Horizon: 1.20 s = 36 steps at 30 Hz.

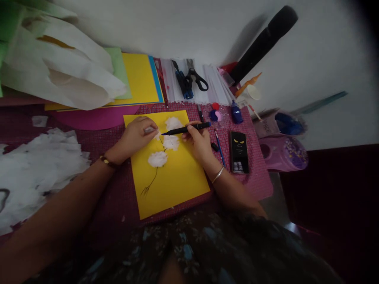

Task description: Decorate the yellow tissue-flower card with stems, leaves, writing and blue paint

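A yellow sheet of paper [180,177] lies flat on the table in front of me. Tufts of white paper [158,159] sit on it in clusters, joined by a thin dark drawn stem [153,177]. My right hand [199,142] grips a black marker pen [180,130] held almost level, its tip pointing left toward my left hand. At the sheet's upper left, my left hand [138,136] has its fingers closed on a small whitish piece of paper [150,129], right beside the marker tip. Part of the upper tufts is hidden by the hands and pen.
Left lies a heap of white paper pieces [38,165]. Behind are coloured sheets [139,77], scissors [195,77] and paper strips. On the right are a phone [239,153], a blue paintbrush [220,148], a pen cap [214,146] and a blue bottle [237,113]. Purple containers [272,154] stand beyond.
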Available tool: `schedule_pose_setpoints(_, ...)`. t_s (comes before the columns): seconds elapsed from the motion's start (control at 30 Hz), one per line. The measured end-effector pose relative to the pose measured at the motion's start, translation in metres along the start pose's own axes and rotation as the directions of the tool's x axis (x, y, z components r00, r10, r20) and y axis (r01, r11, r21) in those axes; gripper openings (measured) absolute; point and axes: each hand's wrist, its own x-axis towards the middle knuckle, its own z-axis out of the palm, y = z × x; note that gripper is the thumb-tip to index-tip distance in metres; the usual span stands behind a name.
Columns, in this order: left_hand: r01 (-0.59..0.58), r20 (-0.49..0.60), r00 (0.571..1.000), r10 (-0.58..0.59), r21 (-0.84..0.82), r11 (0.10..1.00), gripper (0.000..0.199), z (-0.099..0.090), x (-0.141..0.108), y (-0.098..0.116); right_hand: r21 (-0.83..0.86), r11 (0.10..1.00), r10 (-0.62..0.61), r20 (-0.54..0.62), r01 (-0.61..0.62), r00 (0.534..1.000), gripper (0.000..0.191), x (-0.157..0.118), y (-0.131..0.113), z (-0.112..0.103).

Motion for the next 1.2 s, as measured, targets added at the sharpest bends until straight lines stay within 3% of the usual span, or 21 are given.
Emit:
schedule_pose_setpoints(0.2,0.002,0.008,1.0,-0.001,-0.036,0.999,0.016,-0.001,0.0,-0.002,-0.161,0.981,-0.094,0.068,0.104,0.993,0.015,-0.004,-0.001,0.002)
schedule_pose_setpoints(0.63,0.044,0.029,0.999,-0.043,-0.051,0.998,0.013,-0.005,0.0,0.003,-0.218,0.972,-0.071,0.1,0.092,0.992,0.012,-0.002,0.003,0.003)
schedule_pose_setpoints(0.9,0.034,0.013,0.999,-0.033,-0.06,0.998,0.012,-0.002,-0.001,0.002,-0.351,0.93,-0.065,0.129,0.106,0.99,0.01,-0.001,0.007,-0.002)
schedule_pose_setpoints(1.07,0.041,0.014,0.999,-0.04,-0.047,0.998,0.012,-0.002,0.0,0.0,-0.238,0.967,-0.067,0.109,0.091,0.992,0.018,-0.001,0.003,0.001)
schedule_pose_setpoints(1.2,0.042,0.032,0.999,-0.041,-0.034,0.999,0.013,-0.003,0.0,-0.002,-0.144,0.97,-0.203,-0.04,0.196,0.978,0.023,0.01,-0.023,-0.019)
